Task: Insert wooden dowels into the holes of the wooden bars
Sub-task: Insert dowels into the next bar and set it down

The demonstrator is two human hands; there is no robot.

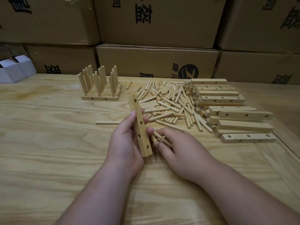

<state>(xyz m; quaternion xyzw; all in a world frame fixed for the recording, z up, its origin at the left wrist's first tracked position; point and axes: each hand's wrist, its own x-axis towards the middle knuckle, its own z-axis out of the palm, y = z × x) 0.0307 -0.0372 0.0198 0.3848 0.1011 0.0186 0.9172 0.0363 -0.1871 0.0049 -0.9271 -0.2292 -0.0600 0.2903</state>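
My left hand point(125, 143) grips a wooden bar point(140, 125) with several empty holes, held upright above the table. Just right of it, my right hand point(180, 148) holds a few dowels point(159, 138) in its curled fingers, their ends close to the bar's lower side. A loose pile of dowels point(168, 104) lies behind my hands. Stacked empty bars point(227, 108) sit to the right of the pile. Finished bars with upright dowels point(100, 85) stand at the back left.
The work surface is a light wooden table point(48, 143). A single dowel point(108, 122) lies left of the pile. Cardboard cartons point(155, 60) line the back edge, and small white boxes point(16, 69) sit at the far left.
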